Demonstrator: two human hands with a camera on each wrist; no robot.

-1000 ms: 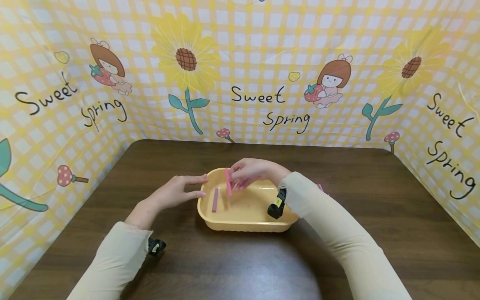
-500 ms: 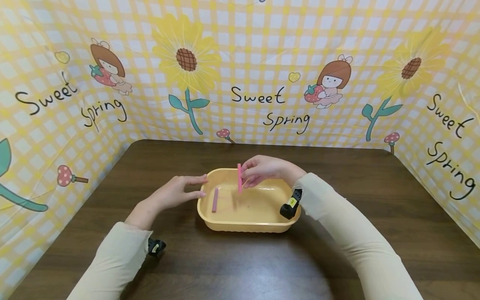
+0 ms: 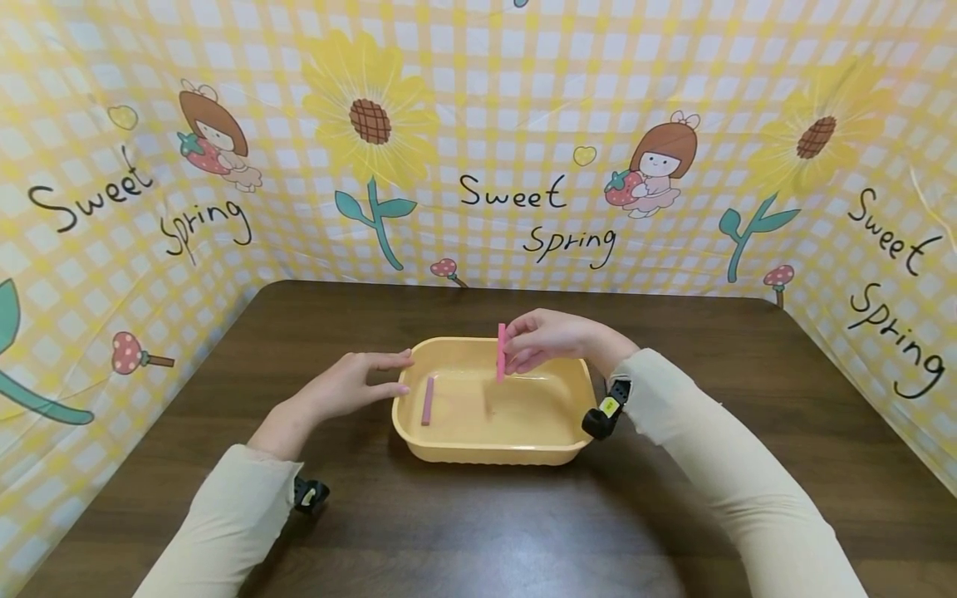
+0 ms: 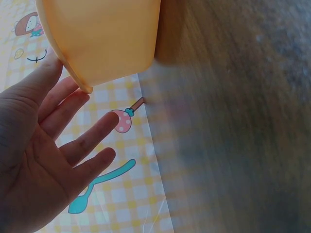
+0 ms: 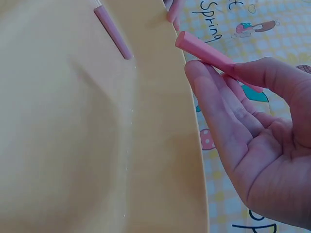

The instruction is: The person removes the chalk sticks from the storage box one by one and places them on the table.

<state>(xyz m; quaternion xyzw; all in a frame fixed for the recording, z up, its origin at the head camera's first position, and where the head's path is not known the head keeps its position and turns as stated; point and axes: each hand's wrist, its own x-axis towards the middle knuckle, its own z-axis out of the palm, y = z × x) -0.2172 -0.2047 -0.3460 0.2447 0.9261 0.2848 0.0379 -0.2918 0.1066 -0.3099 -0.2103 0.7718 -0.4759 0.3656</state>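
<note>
A smooth pink stick, its exact kind unclear, stands nearly upright in my right hand. Thumb and fingers pinch it above the far right part of a yellow plastic basin. In the right wrist view the pink stick juts past the fingertips, its blunt end showing. On the basin floor at the left lies a mauve stick, apart from both hands. My left hand touches the basin's left rim with thumb and fingers loosely extended. Two of its fingers stay free below the rim in the left wrist view.
Beneath the basin is a dark brown wooden table. A yellow checked cloth printed with flowers and figures hangs behind it and on both sides. Black wrist cameras are strapped to both sleeves.
My right hand has moved to the right and slightly up, away from the mauve stick, with the pink stick still pinched. The left hand, basin and mauve stick have stayed in place.
</note>
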